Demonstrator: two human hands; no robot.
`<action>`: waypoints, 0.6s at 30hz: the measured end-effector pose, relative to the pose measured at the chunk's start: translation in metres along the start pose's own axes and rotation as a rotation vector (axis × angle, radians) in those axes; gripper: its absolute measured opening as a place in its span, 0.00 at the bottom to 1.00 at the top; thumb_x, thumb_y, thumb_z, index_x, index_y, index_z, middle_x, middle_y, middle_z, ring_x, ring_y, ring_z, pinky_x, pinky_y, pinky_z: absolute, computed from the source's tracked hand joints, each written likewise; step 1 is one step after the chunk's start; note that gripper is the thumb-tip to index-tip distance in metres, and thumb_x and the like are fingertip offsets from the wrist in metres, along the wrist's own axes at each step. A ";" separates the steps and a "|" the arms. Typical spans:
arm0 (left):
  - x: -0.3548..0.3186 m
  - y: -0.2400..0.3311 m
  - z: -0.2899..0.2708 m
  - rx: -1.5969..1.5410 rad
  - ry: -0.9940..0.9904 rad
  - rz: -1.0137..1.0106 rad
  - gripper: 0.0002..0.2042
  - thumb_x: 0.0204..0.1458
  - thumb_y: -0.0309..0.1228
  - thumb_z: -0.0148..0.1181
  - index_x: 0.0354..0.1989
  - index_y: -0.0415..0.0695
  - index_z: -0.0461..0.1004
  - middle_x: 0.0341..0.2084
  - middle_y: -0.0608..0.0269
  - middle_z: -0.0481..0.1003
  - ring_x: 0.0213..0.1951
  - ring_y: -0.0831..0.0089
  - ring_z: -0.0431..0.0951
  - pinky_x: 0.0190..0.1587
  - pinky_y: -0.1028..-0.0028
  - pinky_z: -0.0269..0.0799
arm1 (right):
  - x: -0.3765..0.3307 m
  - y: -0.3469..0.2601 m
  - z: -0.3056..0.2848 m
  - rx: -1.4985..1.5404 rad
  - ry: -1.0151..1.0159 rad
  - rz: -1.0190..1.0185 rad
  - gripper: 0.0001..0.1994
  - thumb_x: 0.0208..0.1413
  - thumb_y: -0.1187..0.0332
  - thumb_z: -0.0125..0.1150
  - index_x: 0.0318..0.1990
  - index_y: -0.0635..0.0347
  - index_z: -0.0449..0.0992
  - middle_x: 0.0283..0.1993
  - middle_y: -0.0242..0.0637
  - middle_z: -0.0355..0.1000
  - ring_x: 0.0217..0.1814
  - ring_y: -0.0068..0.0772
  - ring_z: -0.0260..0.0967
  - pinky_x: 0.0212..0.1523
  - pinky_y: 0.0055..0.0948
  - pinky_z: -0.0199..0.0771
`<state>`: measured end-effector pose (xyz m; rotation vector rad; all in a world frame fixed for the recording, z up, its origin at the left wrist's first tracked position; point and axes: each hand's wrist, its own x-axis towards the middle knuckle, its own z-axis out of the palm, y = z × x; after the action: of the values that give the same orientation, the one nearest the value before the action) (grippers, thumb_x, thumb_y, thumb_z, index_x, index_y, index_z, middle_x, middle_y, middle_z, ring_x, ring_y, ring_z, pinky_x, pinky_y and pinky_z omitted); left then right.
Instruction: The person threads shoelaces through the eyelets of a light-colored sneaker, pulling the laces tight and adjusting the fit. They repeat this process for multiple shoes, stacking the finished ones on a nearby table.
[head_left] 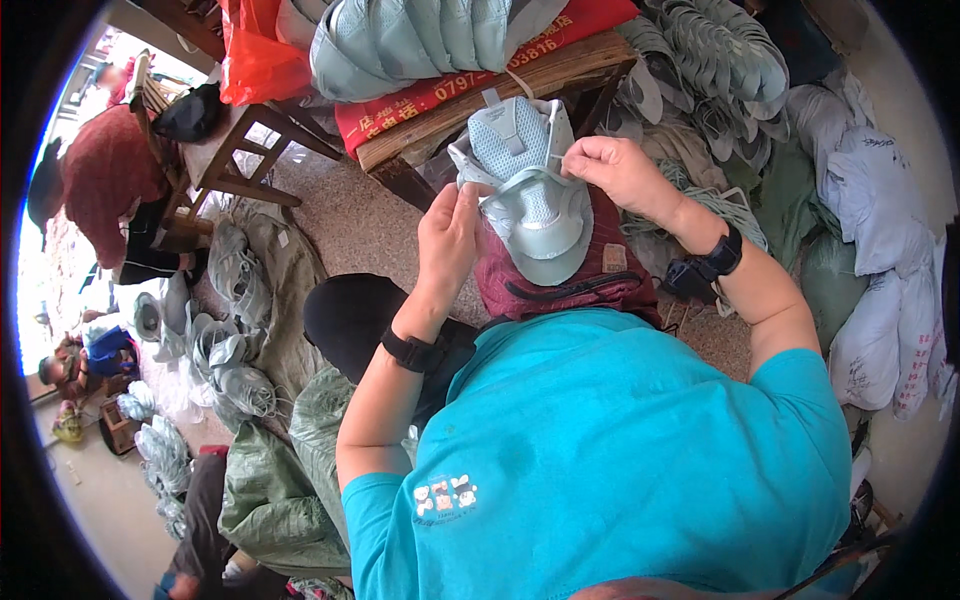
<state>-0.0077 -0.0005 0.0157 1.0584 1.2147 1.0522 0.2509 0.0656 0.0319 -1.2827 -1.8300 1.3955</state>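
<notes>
A pale grey-green shoe upper [540,215] lies on the dark red cloth [500,275] over my lap, its mesh tongue [505,140] standing up at the far end and its toe toward me. At its left edge, my left hand [450,225] is closed, thumb and fingers pinching the upper's side. My right hand [615,170] is closed too, its fingertips pinching a thin pale shoelace [557,160] by the right edge. How the lace runs under my fingers is too small to tell. Dark bands circle both my wrists.
Ahead, a wooden bench [490,100] with a red cloth carries a row of similar uppers [410,45]. Bundled uppers [710,55] and white sacks [880,200] crowd the right. More uppers [235,350], green sacks [270,490] and a wooden chair [235,160] stand left, with other people beyond.
</notes>
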 end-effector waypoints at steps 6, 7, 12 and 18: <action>0.004 -0.015 -0.003 0.177 0.012 0.085 0.16 0.70 0.38 0.46 0.43 0.39 0.75 0.19 0.77 0.61 0.22 0.88 0.59 0.24 0.82 0.56 | 0.009 -0.007 -0.003 -0.146 0.016 0.014 0.11 0.61 0.65 0.58 0.31 0.64 0.77 0.30 0.29 0.76 0.35 0.21 0.72 0.42 0.26 0.70; 0.004 -0.016 -0.004 0.249 0.016 0.080 0.15 0.70 0.38 0.45 0.43 0.39 0.75 0.20 0.77 0.61 0.23 0.88 0.58 0.25 0.82 0.55 | 0.008 -0.018 0.000 -0.363 0.065 -0.040 0.10 0.60 0.66 0.58 0.31 0.62 0.77 0.29 0.31 0.76 0.34 0.25 0.73 0.40 0.28 0.70; 0.001 -0.005 0.003 0.208 -0.042 -0.003 0.16 0.69 0.37 0.48 0.37 0.38 0.76 0.20 0.73 0.68 0.23 0.85 0.64 0.26 0.81 0.60 | 0.009 -0.028 0.012 -1.015 0.164 -0.515 0.05 0.54 0.66 0.60 0.29 0.56 0.75 0.27 0.37 0.76 0.33 0.41 0.75 0.37 0.39 0.67; 0.006 -0.013 0.000 0.064 -0.072 -0.033 0.15 0.66 0.36 0.52 0.32 0.39 0.78 0.20 0.74 0.70 0.23 0.86 0.65 0.25 0.81 0.61 | 0.011 -0.046 0.000 -1.093 0.058 -0.586 0.07 0.51 0.65 0.65 0.30 0.56 0.75 0.30 0.34 0.73 0.39 0.38 0.70 0.43 0.38 0.65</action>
<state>-0.0069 0.0032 0.0019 1.1128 1.2111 0.9472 0.2286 0.0744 0.0729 -0.9954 -2.7209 -0.0255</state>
